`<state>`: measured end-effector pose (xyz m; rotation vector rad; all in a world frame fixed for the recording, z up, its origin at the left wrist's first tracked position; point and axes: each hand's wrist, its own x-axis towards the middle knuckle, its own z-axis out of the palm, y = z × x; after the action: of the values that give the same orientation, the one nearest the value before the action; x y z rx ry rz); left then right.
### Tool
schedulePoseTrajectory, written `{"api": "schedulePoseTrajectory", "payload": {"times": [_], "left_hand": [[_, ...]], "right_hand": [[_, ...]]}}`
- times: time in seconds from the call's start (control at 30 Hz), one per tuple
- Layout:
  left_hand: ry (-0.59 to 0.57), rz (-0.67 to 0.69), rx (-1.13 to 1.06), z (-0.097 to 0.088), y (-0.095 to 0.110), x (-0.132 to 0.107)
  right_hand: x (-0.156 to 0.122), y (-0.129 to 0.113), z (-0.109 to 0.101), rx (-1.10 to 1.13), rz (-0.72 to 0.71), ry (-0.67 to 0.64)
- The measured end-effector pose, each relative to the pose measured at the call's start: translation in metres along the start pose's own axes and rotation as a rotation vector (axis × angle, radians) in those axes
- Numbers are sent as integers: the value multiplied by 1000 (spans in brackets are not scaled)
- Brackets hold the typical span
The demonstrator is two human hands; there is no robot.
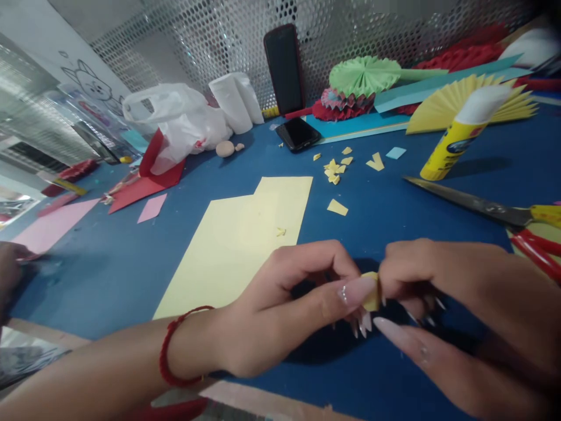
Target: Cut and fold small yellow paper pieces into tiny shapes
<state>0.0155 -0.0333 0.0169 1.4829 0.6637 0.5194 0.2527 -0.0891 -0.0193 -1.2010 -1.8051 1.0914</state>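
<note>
A dark-screened phone (284, 69) stands before perforated mesh (219, 44); a second phone (298, 134) lies flat nearby; a white plastic bag (186, 120) sits farther left.

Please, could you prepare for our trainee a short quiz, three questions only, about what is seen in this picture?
1. What does the person's left hand pinch?
2. True or false: the glue stick lies on its side on the table.
3. Choose one. The bracelet is: A) green; B) red; C) white.

Key: 1. A small yellow piece. 2. False; it stands upright. 3. B.
</note>
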Motion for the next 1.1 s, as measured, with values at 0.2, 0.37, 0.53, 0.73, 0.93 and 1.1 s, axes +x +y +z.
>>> {"api": "schedulePoseTrajectory", "payload": {"times": [0.2,0.37,0.53,0.73,0.93,1.1], "left_hand": [[-73,20,84,-2,1,-1],[-100,3,121,-5,1,-2],[-98,75,76,-6,-5,-2],[-110,65,73,-6,-8,-2],[-87,96,77,-5,-9,-1],[-93,104,74,-4,-10,-2]], "right_hand": [[1,-2,30,-143,-223,169],[8,-6,29,-164,-339,180],[10,-3,17,-104,-432,13],[9,-3,17,-213,-446,12],[11,-6,18,-248,-517,25],[8,-8,20,-347,-555,103]]}}
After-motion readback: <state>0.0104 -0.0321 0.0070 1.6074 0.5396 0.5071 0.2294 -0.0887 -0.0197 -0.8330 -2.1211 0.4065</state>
